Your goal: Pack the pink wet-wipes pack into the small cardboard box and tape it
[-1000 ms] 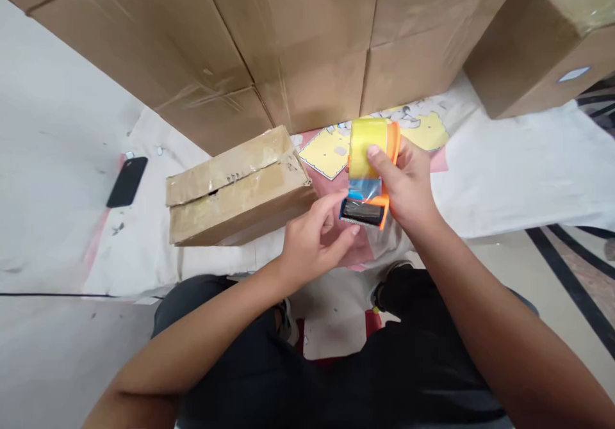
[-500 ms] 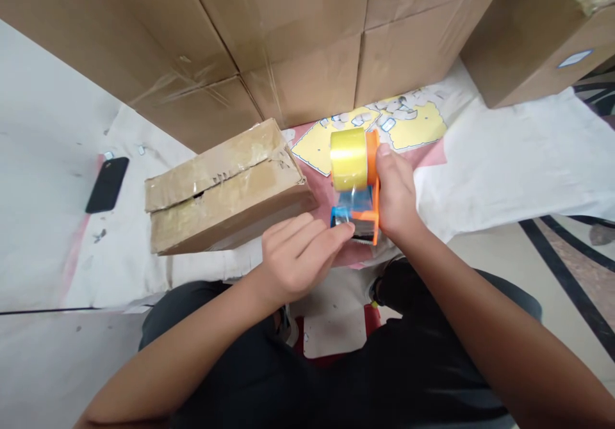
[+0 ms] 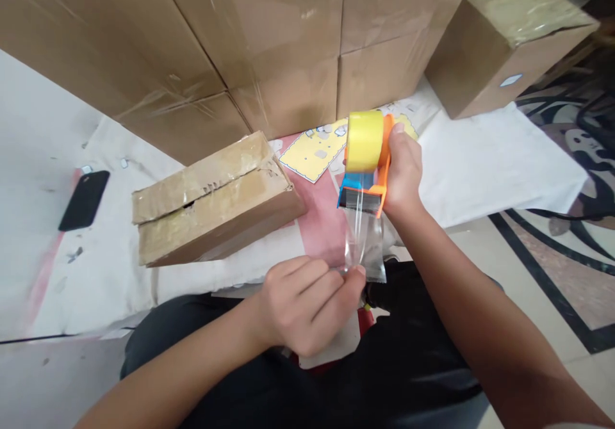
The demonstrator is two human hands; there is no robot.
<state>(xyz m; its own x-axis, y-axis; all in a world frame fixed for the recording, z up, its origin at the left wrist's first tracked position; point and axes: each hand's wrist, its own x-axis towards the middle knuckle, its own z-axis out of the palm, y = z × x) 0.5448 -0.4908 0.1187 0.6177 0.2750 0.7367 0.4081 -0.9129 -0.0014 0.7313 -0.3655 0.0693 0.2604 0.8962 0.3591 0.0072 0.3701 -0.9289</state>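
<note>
My right hand (image 3: pixel 405 169) is closed around an orange and blue tape dispenser (image 3: pixel 385 160) that carries a thick yellowish roll of packing tape (image 3: pixel 364 141). From its cutting edge a clear strip of tape (image 3: pixel 368 240) stretches down toward me. The loose end is pinched in my left hand (image 3: pixel 314 301), between thumb and curled fingers. Left of the dispenser, a taped cardboard box (image 3: pixel 216 205) lies on the covered surface, apart from both hands.
Large cardboard boxes (image 3: pixel 283 45) form a wall at the back. A separate carton (image 3: pixel 490 57) stands at the right. A black phone (image 3: pixel 84 200) lies far left on the white cloth (image 3: pixel 461 166). Yellow paper pieces (image 3: pixel 312 153) lie behind the dispenser. My legs are just below the surface's edge.
My left hand has moved down and slightly right, drawing a length of tape out of the dispenser. The dispenser in my right hand sits slightly higher and further right in view.
</note>
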